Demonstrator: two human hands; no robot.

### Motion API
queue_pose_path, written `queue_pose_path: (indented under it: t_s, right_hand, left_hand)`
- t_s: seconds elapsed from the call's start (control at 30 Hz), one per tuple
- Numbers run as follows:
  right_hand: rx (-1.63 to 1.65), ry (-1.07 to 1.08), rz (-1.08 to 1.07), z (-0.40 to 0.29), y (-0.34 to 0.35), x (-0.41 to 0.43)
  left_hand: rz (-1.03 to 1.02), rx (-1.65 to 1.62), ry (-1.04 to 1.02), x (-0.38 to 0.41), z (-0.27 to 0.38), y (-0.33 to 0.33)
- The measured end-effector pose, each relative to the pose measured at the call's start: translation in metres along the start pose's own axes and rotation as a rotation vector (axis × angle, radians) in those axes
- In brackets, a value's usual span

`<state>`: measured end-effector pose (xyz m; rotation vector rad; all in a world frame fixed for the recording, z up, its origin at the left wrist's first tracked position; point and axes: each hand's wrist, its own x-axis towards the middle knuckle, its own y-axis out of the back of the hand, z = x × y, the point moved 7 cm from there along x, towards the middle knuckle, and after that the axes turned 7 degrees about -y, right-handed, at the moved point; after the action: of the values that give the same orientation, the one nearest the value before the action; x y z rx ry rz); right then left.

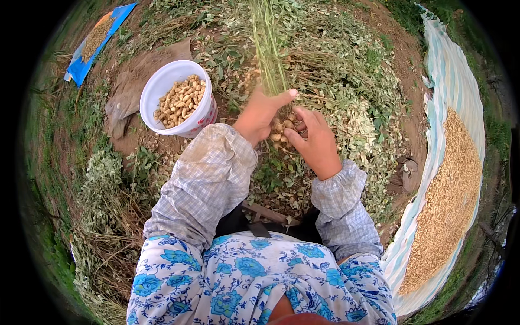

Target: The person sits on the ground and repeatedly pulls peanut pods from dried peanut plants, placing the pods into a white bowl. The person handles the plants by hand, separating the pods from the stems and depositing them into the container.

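Note:
My left hand (260,111) grips the lower stems of a bundle of uprooted peanut plants (268,53), its thumb stretched out to the right. The green stems run away from me toward the top of the view. A cluster of peanut pods (280,130) hangs at the root end, just below that grip. My right hand (315,138) has its thumb and fingers around pods at the right side of this cluster. To the left of my hands stands a white plastic bucket (150,93), partly filled with loose peanuts in the shell (183,101).
Peanut foliage (349,81) litters the ground ahead. At right, a striped sheet (447,61) bears a long heap of peanuts (447,203). A blue tarp (103,44) with another heap lies far left. Brown sacking (134,89) lies behind the bucket, dried plants (109,227) at lower left.

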<state>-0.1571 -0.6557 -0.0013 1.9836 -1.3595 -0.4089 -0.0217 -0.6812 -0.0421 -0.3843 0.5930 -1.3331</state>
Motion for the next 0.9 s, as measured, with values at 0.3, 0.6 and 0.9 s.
queue_pose_path:
  t_s: [0.3, 0.6, 0.9]
  right_hand:
    - [0.033, 0.103, 0.111, -0.008, 0.008, -0.003]
    - [1.289, -0.432, 0.066, 0.07, 0.007, 0.012]
    - [0.913, -0.529, -0.169, 0.039, -0.012, 0.008]
  left_hand:
    - [-0.046, 0.092, 0.131, 0.0, -0.005, 0.001]
    - [-0.06, -0.029, 0.257, -0.003, 0.002, -0.001]
    - [0.049, 0.088, 0.066, 0.0, 0.002, 0.004]
